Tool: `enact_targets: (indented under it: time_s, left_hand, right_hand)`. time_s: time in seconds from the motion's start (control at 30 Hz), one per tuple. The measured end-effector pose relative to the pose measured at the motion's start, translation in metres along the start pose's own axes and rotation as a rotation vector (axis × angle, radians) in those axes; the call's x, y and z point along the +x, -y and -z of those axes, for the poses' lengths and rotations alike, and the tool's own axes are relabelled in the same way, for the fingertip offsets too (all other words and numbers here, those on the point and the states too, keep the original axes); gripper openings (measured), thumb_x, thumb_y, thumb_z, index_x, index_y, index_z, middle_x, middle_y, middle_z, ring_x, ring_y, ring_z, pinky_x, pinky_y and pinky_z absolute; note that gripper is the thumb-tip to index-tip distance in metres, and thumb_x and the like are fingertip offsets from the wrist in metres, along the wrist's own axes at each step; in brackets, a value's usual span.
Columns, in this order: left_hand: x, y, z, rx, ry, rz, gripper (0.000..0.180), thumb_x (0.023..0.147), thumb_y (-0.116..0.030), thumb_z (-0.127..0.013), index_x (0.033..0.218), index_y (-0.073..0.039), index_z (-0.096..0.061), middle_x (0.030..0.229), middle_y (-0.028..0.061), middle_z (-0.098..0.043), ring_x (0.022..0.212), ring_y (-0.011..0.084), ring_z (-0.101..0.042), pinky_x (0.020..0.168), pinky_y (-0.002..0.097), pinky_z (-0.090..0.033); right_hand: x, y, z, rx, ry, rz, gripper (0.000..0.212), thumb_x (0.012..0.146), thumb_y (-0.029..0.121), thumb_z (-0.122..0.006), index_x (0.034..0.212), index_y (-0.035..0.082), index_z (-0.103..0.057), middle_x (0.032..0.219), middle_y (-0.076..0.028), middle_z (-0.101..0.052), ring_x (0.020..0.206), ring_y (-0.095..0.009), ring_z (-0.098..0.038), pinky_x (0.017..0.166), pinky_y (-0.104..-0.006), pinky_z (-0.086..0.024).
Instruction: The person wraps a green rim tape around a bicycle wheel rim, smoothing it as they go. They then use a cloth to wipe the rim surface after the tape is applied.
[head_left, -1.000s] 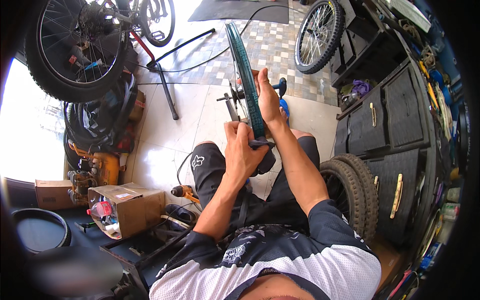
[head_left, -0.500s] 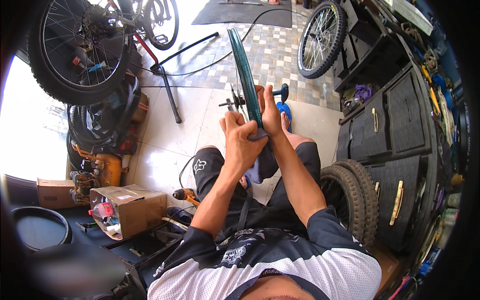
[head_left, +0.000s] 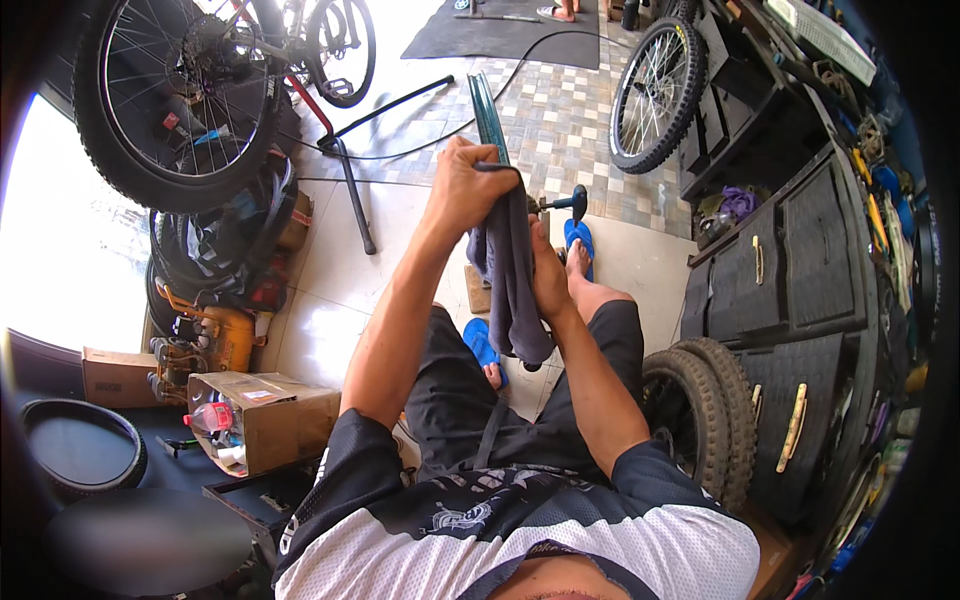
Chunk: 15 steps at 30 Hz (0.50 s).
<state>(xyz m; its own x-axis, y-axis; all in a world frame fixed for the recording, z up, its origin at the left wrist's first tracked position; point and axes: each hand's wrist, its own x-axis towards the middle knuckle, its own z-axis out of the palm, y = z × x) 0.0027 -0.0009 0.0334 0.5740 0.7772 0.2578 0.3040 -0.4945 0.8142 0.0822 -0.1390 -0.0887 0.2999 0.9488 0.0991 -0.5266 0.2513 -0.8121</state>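
A dark teal bicycle wheel rim [head_left: 487, 112] stands upright in front of me, its lower part covered by a grey cloth [head_left: 507, 275]. My left hand [head_left: 468, 188] is closed on the upper end of this cloth and presses it over the rim's edge. Lower down on the other side, my right hand [head_left: 548, 278] is wrapped against the covered rim, thumb pointing up; the cloth hides most of its fingers. A blue-black handle [head_left: 572, 201] on a thin shaft sticks out to the right, above my right hand. The hub is mostly hidden.
At the upper left a bicycle [head_left: 180, 100] hangs by a red and black stand [head_left: 350, 180]. Knobby tyres [head_left: 715, 420] lean against black drawers [head_left: 785, 270] on the right. An open cardboard box [head_left: 290, 425] sits lower left, near an orange compressor [head_left: 228, 335].
My left hand has moved up along the rim, drawing the cloth with it, so more cloth hangs over the rim. My right hand has come slightly lower. The view has shifted slightly.
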Motion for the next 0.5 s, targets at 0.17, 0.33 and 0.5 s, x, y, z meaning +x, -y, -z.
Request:
enact_targets:
  time_s: [0.17, 0.33, 0.5]
  left_hand:
    - [0.041, -0.007, 0.010, -0.238, 0.001, 0.187, 0.030, 0.079, -0.017, -0.078, 0.100, 0.005, -0.080, 0.078, 0.0055, -0.071, 0.060, 0.0113, -0.060, 0.057, 0.0300, -0.051]
    - [0.075, 0.005, 0.018, -0.335, 0.126, 0.276, 0.047, 0.082, -0.016, -0.076, 0.119, 0.012, -0.071, 0.086, 0.0096, -0.073, 0.069, 0.0150, -0.067, 0.062, 0.0303, -0.054]
    - [0.104, 0.001, 0.014, -0.195, 0.071, 0.157, 0.020, 0.086, -0.012, -0.070, 0.099, 0.002, -0.076, 0.078, 0.0036, -0.069, 0.064, 0.0112, -0.062, 0.060, 0.0297, -0.051]
  right_hand:
    - [-0.025, 0.001, 0.004, -0.190, -0.041, 0.038, 0.043, 0.118, 0.047, -0.039, 0.119, 0.008, -0.059, 0.098, 0.001, -0.058, 0.090, -0.006, -0.052, 0.086, -0.0239, -0.043]
    - [-0.037, -0.002, 0.012, -0.141, 0.034, 0.035, 0.033, 0.115, 0.037, -0.044, 0.117, 0.007, -0.058, 0.099, 0.003, -0.059, 0.088, -0.005, -0.050, 0.082, -0.0224, -0.042]
    - [-0.065, -0.017, 0.034, -0.219, 0.097, -0.001, 0.029, 0.112, 0.035, -0.047, 0.115, 0.009, -0.061, 0.102, 0.004, -0.061, 0.088, -0.003, -0.052, 0.079, -0.0211, -0.042]
